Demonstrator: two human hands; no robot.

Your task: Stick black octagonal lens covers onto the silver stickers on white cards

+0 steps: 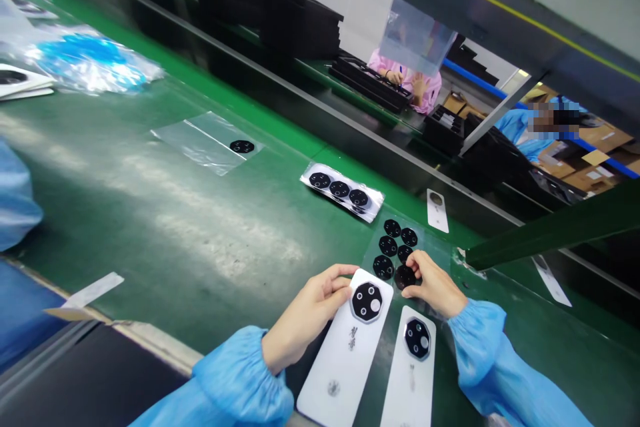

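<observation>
My left hand (307,307) grips a white phone back cover (345,360) near its top edge, fingers closed. The cover is tilted and carries a black octagonal camera plate with round holes. My right hand (437,285) pinches a black camera lens cover (403,277) between thumb and finger at the lower edge of a clear plastic sheet (371,253). Several similar black lens covers (388,245) lie on that sheet in two columns. A second white phone back cover (411,380), also with a black camera plate, lies on the green table between my hands.
A white strip (324,196) with three black lens covers and a clear bag (213,152) lie farther back. Blue-and-clear plastic wrapping (95,60) is heaped at far left. A green slanted post (550,230) stands at right. Two people are beyond the bench; a blue sleeve (15,197) shows left.
</observation>
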